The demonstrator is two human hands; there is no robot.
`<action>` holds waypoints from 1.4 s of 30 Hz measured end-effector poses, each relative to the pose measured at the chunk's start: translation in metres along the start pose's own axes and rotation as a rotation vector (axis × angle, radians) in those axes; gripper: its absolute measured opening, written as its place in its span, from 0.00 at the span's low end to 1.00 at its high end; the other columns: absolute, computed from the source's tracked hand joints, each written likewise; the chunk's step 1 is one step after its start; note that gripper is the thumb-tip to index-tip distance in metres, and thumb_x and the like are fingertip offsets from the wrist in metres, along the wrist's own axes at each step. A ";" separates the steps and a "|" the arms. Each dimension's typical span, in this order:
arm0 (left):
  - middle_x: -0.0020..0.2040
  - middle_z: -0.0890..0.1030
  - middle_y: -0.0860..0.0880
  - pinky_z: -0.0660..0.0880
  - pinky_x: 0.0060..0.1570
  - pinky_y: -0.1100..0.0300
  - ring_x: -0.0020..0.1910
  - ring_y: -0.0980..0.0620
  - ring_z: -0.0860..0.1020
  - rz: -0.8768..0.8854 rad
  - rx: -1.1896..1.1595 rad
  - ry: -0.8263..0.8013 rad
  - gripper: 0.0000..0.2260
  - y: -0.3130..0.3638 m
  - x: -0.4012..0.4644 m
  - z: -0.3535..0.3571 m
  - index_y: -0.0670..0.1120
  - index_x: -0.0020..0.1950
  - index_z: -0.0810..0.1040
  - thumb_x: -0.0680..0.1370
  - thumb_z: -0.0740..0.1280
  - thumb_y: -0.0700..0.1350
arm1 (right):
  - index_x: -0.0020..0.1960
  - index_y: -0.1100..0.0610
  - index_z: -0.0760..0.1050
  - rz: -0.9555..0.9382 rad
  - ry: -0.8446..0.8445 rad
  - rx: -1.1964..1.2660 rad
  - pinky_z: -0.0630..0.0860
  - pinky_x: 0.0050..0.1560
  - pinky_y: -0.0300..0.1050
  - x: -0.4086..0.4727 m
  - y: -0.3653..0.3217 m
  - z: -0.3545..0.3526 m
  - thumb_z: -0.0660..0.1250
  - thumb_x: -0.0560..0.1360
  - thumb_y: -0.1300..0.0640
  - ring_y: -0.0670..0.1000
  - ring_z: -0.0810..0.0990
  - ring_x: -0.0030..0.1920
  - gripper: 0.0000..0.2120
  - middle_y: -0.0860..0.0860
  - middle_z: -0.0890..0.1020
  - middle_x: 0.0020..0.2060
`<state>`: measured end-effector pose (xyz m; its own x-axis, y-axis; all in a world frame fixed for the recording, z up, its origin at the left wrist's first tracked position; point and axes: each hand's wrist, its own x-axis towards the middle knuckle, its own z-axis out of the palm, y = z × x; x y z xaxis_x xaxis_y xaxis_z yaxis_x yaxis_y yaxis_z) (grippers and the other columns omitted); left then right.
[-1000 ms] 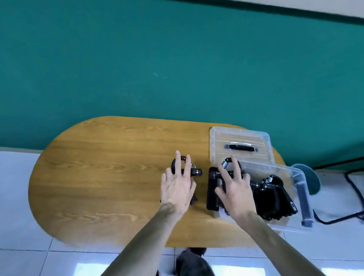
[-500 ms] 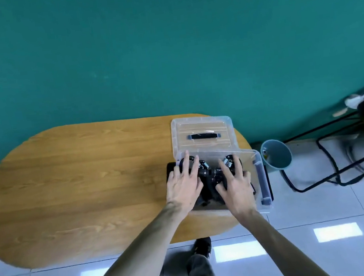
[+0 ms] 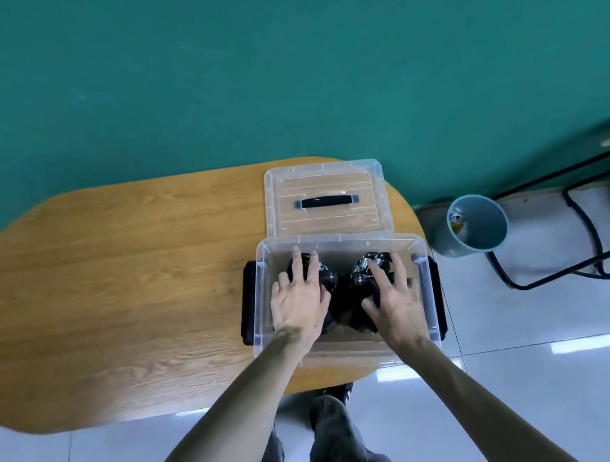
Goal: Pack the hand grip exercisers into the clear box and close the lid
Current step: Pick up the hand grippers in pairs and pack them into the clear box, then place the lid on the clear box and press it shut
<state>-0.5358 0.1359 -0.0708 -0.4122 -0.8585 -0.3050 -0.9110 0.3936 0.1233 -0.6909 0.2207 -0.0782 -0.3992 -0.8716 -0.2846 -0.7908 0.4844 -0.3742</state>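
The clear box (image 3: 259,316) stands on the right end of the wooden table (image 3: 110,295), with black latches on its short sides. Its clear lid (image 3: 324,185), with a black handle, lies flat on the table just behind it. Both my hands are down inside the box. My left hand (image 3: 299,305) grips a black hand grip exerciser (image 3: 325,276) in the left half. My right hand (image 3: 393,296) grips another black exerciser (image 3: 360,268) with a metal spring in the right half. The exercisers' lower parts are hidden under my palms.
A teal wall runs behind the table. A grey-blue bin (image 3: 477,223) stands on the tiled floor right of the table, beside a black metal frame (image 3: 590,259). My legs and a shoe (image 3: 340,393) show below the table's near edge.
My hands took the two exercisers from the table left of the box and carried them right into it. The camera view shifted so the box sits more centred.
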 end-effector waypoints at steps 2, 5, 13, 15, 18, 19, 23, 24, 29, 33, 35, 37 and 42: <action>0.84 0.48 0.42 0.72 0.60 0.51 0.61 0.42 0.74 -0.017 0.016 -0.008 0.29 0.001 0.005 0.005 0.50 0.83 0.49 0.85 0.57 0.53 | 0.77 0.47 0.61 -0.017 -0.020 -0.008 0.76 0.56 0.63 0.005 0.004 0.005 0.70 0.75 0.57 0.69 0.70 0.62 0.34 0.54 0.52 0.81; 0.84 0.48 0.43 0.71 0.59 0.51 0.61 0.43 0.73 -0.063 0.016 -0.021 0.30 0.004 0.010 0.013 0.51 0.83 0.49 0.84 0.58 0.52 | 0.77 0.47 0.61 -0.048 -0.028 -0.021 0.78 0.52 0.61 0.013 0.008 0.010 0.70 0.75 0.58 0.66 0.70 0.60 0.33 0.54 0.52 0.81; 0.84 0.49 0.45 0.70 0.58 0.53 0.58 0.46 0.71 -0.135 -0.014 -0.023 0.31 0.014 0.015 0.027 0.53 0.84 0.49 0.83 0.59 0.50 | 0.77 0.48 0.60 -0.071 -0.085 0.005 0.78 0.53 0.61 0.025 0.016 0.017 0.68 0.77 0.56 0.67 0.71 0.64 0.32 0.54 0.49 0.81; 0.84 0.48 0.46 0.69 0.58 0.53 0.60 0.46 0.71 -0.142 -0.024 -0.035 0.31 0.015 0.015 0.028 0.53 0.84 0.48 0.83 0.58 0.49 | 0.78 0.49 0.58 -0.081 -0.097 -0.005 0.78 0.56 0.63 0.025 0.017 0.018 0.66 0.78 0.56 0.68 0.69 0.67 0.32 0.54 0.48 0.81; 0.84 0.45 0.46 0.68 0.60 0.51 0.64 0.45 0.70 -0.140 -0.032 -0.060 0.31 0.015 0.015 0.028 0.53 0.84 0.46 0.84 0.57 0.51 | 0.79 0.50 0.57 -0.092 -0.126 -0.019 0.74 0.61 0.63 0.028 0.017 0.020 0.65 0.78 0.55 0.69 0.68 0.67 0.31 0.56 0.46 0.81; 0.84 0.43 0.46 0.68 0.61 0.50 0.65 0.44 0.70 -0.139 -0.046 -0.073 0.31 0.014 0.015 0.027 0.54 0.84 0.44 0.85 0.56 0.52 | 0.79 0.51 0.57 -0.094 -0.136 -0.035 0.71 0.63 0.63 0.028 0.017 0.019 0.64 0.79 0.54 0.70 0.67 0.67 0.31 0.57 0.46 0.81; 0.83 0.35 0.49 0.70 0.64 0.46 0.69 0.41 0.68 -0.098 -0.070 -0.094 0.30 0.011 0.009 0.024 0.55 0.84 0.40 0.85 0.48 0.59 | 0.79 0.51 0.57 -0.074 -0.158 -0.139 0.60 0.72 0.67 0.027 0.016 0.017 0.59 0.80 0.49 0.70 0.57 0.76 0.29 0.59 0.49 0.81; 0.83 0.33 0.49 0.69 0.65 0.45 0.71 0.40 0.66 -0.087 -0.066 -0.093 0.30 0.008 0.007 0.022 0.54 0.84 0.40 0.85 0.47 0.60 | 0.79 0.50 0.58 -0.065 -0.141 -0.162 0.57 0.74 0.68 0.025 0.016 0.016 0.56 0.80 0.46 0.69 0.55 0.77 0.28 0.59 0.52 0.81; 0.83 0.37 0.47 0.52 0.79 0.45 0.82 0.44 0.49 0.015 -0.078 -0.031 0.29 -0.016 0.001 0.004 0.49 0.83 0.39 0.85 0.44 0.58 | 0.77 0.49 0.62 -0.013 -0.006 -0.169 0.54 0.77 0.67 0.013 0.009 0.011 0.49 0.81 0.40 0.65 0.55 0.79 0.28 0.59 0.59 0.79; 0.84 0.45 0.47 0.56 0.79 0.45 0.82 0.47 0.51 0.232 -0.047 0.061 0.27 -0.045 -0.004 -0.018 0.48 0.83 0.41 0.87 0.46 0.56 | 0.77 0.50 0.63 0.005 0.044 -0.178 0.57 0.76 0.66 -0.004 -0.002 0.001 0.48 0.81 0.41 0.65 0.57 0.78 0.28 0.60 0.62 0.78; 0.84 0.43 0.48 0.56 0.78 0.46 0.82 0.48 0.50 0.268 -0.022 0.087 0.27 -0.064 -0.004 -0.032 0.49 0.82 0.39 0.87 0.45 0.56 | 0.76 0.50 0.63 0.031 0.074 -0.174 0.58 0.76 0.65 -0.011 -0.010 -0.007 0.48 0.81 0.41 0.65 0.58 0.78 0.27 0.60 0.62 0.78; 0.83 0.39 0.49 0.54 0.78 0.47 0.82 0.49 0.46 0.244 -0.024 0.082 0.27 -0.083 -0.001 -0.047 0.50 0.81 0.36 0.86 0.43 0.56 | 0.76 0.52 0.64 0.061 0.094 -0.179 0.60 0.75 0.65 -0.017 -0.019 -0.014 0.47 0.81 0.41 0.65 0.59 0.78 0.28 0.60 0.63 0.78; 0.82 0.36 0.43 0.55 0.78 0.46 0.82 0.45 0.43 0.118 -0.015 0.142 0.29 -0.113 0.010 -0.071 0.47 0.81 0.35 0.86 0.43 0.59 | 0.73 0.55 0.69 0.073 0.129 -0.198 0.66 0.71 0.67 -0.022 -0.042 -0.032 0.48 0.80 0.42 0.66 0.65 0.75 0.29 0.62 0.68 0.75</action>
<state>-0.4384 0.0593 -0.0205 -0.5130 -0.8449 -0.1515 -0.8560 0.4901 0.1647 -0.6637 0.2174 -0.0285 -0.5049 -0.8433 -0.1844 -0.8279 0.5335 -0.1729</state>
